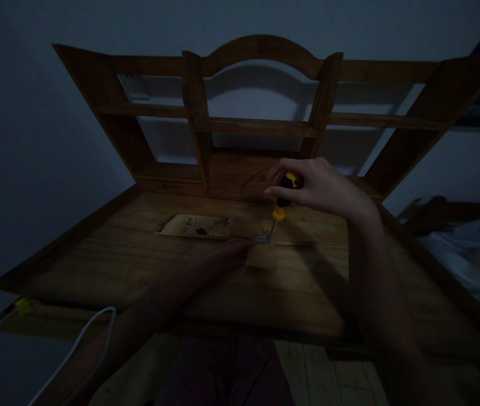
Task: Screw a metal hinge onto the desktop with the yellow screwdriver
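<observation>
My right hand [322, 183] is closed around the black and yellow handle of a screwdriver [279, 213]. The screwdriver tilts slightly, its shaft pointing down at a small silvery metal piece [261, 238] that looks like a hinge. The fingers of my left hand [234, 251] hold the left end of that piece down. Under and in front of the metal lies a small thin square of wood [260, 257]. Dim light hides the finer detail of the tip and the metal.
A rough-edged wood strip [197, 225] lies left of the work on the wooden desk [108, 248]. Behind stands a shelf unit [256, 127] with an arched top. A white cable [81, 338] loops by my left forearm. Clear plastic [468, 254] sits at the right.
</observation>
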